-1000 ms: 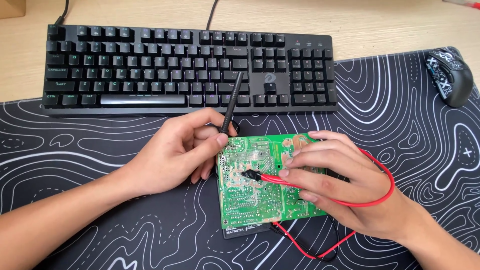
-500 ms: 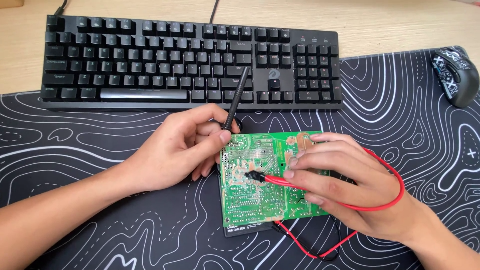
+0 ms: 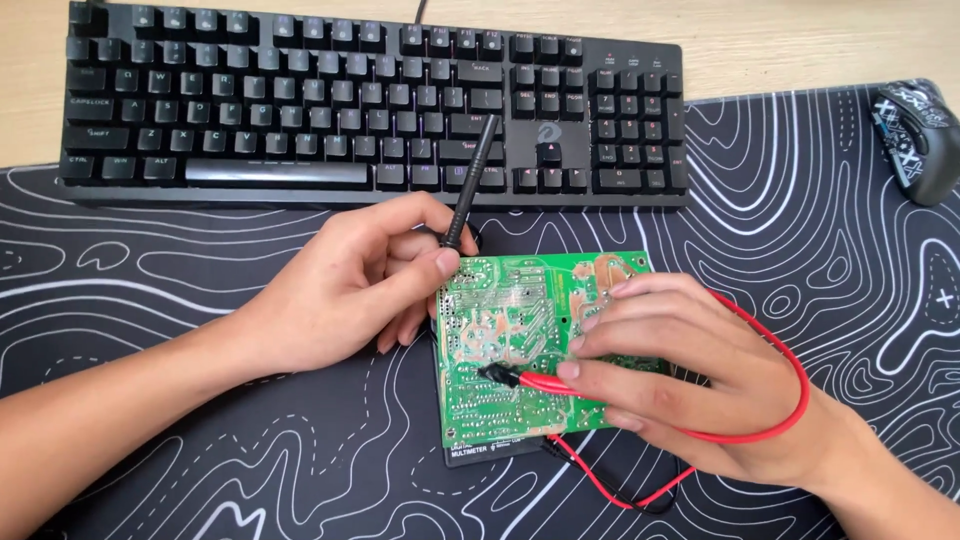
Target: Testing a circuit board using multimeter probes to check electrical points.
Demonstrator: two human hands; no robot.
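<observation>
Since half a second ago both hands have stayed on the green circuit board point(image 3: 520, 340), and only the view has shifted a little. The left hand point(image 3: 345, 290) comes in from the lower left, forearm flat along the patterned desk mat point(image 3: 180, 440), wrist nearly straight. Its thumb and forefinger pinch a black probe point(image 3: 468, 180) near the lower end; the remaining fingers curl under against the board's left edge. The probe leans up and to the right, its top overlapping the black keyboard point(image 3: 300, 110), its tip hidden at the board's upper left corner.

The right hand point(image 3: 690, 375) reaches in from the lower right and lies over the board's right half, fingers bent and spread. Thumb and forefinger close on a red probe point(image 3: 540, 382), which lies almost level and points left, its dark tip touching the solder side near the middle. A red lead point(image 3: 790, 400) loops around the wrist and back under the board.

The board sits centre on the mat, atop a dark device whose lower edge shows. A black mouse point(image 3: 920, 140) rests at far right.
</observation>
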